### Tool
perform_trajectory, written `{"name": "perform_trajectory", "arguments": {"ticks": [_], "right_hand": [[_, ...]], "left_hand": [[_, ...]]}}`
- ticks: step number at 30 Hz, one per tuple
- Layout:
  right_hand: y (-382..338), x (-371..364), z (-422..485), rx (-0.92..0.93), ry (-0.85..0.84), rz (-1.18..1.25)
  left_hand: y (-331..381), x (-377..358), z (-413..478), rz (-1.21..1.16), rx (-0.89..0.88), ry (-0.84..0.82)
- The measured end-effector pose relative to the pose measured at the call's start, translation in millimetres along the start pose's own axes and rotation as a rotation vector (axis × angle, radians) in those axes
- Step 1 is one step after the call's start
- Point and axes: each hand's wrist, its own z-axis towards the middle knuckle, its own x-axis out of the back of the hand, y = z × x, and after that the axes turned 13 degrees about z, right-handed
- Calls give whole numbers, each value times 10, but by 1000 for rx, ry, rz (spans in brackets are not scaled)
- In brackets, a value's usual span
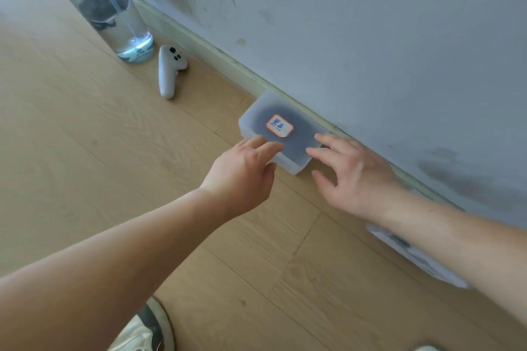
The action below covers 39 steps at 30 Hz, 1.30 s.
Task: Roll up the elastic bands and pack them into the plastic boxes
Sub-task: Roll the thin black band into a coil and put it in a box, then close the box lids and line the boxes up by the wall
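Frosted plastic box (256, 120) lies flat on the wood floor (114, 151), lid on, far long side tight vs. the baseboard (216, 54) under the grey wall (370, 37). Red-edged label (279, 126) w/ blue writing sits mid-lid; a dark shape shows thru the plastic.

Both hands are at the box's near end. Left hand (245, 168): fingers lie over the lid's near-left edge, thumb down by the side wall. Prob. a light pinch on that corner, but the grip can't be told for sure. Right hand (353, 171): released, fingers straight and spread, tips touching the lid's right end, thumb just off the near corner. The label is between the two hands, just beyond the fingertips.

2nd plastic box (419, 259), blurred, lies by the wall, partly under the right forearm. Clear water bottle (105, 6) and white controller (169, 71) are well apart to the far left. Shoe (151, 328) at the bottom edge.
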Motion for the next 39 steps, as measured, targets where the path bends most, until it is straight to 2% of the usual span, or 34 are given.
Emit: {"name": "perform_trajectory", "arguments": {"ticks": [2,5,7,9,11,16,18,20,22,25,29,34,37,39], "right_hand": [[72,314,-130,-95,-85,15],[245,635,-463,-233,-100,106],[348,682,-726,-303,-53,167],[463,626,-989,-391,76,233],[543,504,-1156,-462,183,293],[712,296,-1287,-461,176,354],[834,319,-1439,-565,197,271],[966,331,-1681,-694,292,168],[1035,284,-1893,-848,244,132],[1061,160,-2014,-984,236,455],[1060,77,-1965,-929,293,508],[883,0,-1647,-731,330,485],[778,66,-1447,-627,316,455],[729,115,-1366,-588,262,315]], "left_hand": [[173,65,74,-50,2,-113],[561,146,190,-55,-61,-269],[846,192,258,-34,-115,-368],[1111,185,319,31,-199,-440],[1321,148,385,113,-271,-470],[1797,-106,467,114,-281,-536],[1973,-261,471,126,-282,-594],[2091,-425,468,162,-287,-640],[2179,-582,433,148,-276,-702],[2258,-793,338,108,-243,-696],[2135,-830,319,52,-155,-593],[1624,-529,291,70,-79,-516],[1364,-364,327,122,-108,-493],[1277,-291,352,194,-147,-504]]}}
